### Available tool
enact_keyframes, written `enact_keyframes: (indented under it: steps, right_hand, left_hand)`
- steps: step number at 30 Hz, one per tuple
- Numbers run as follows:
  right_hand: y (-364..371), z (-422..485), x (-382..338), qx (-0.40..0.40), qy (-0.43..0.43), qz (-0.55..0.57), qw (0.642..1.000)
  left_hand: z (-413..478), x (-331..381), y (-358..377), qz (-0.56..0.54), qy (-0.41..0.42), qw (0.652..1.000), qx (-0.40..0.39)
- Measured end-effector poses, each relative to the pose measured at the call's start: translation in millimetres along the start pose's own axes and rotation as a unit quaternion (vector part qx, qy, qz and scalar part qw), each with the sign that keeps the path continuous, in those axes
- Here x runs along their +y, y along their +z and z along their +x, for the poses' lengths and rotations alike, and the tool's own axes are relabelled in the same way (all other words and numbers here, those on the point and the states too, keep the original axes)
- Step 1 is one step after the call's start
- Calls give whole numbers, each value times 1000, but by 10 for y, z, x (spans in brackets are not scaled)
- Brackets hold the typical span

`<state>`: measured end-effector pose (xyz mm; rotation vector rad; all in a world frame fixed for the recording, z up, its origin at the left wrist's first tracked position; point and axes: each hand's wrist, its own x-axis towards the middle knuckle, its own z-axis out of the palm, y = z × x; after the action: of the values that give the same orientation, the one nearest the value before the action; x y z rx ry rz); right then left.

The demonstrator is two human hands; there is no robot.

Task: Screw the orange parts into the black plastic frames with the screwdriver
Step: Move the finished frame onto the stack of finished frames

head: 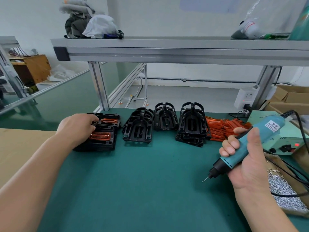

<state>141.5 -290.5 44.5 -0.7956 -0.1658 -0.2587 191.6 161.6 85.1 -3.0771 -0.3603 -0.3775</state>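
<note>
Head view: screwdriver (267, 129) is clasped by the right hand (247, 164) at 4 o'clock; fitted frames (107, 144) at 10 o'clock are touched by the left hand (76, 128), grip indeterminable; bare frames (192, 124) and orange parts (224, 129) at 1 o'clock are left undone.

Bright, even overhead light, soft shadows — wide-angle bending at the edges, background slightly soft.

A white wall (150, 19) fills the top of the frame. An aluminium shelf (184, 47) crosses the upper part on profile posts (98, 84), with bundled cloth (90, 25) at its upper left and a plastic bag (267, 19) at upper right. A green mat (142, 181) covers the bench below. Grey floor (184, 94) shows at centre, a wooden cabinet (33, 67) stands at far left, and a white socket strip (245, 97) and cardboard boxes (287, 97) sit at the right edge
</note>
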Motion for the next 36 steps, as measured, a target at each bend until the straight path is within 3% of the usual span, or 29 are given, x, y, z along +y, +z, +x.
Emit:
enact_keyframes:
  steps: [6, 12, 22, 30, 36]
  right_hand:
    - [-3, -8, -30, 3, -1, 4, 1000]
    - [-8, -5, -24, 0, 2, 6, 1000]
    - [-19, -3, -10, -5, 9, 8, 1000]
    - [-34, 6, -26, -6, 8, 13, 1000]
    - [-41, 11, -36, -11, 4, 6, 1000]
  left_hand:
    - [-44, 71, 9, 14, 7, 1000, -3]
    - [-160, 370, 23, -64, 16, 998, 16]
    - [65, 1070, 53, -18, -4, 998, -58]
    - [146, 1200, 178, -22, -17, 997, -68]
    - [38, 1185, 187, -67, -15, 997, -29]
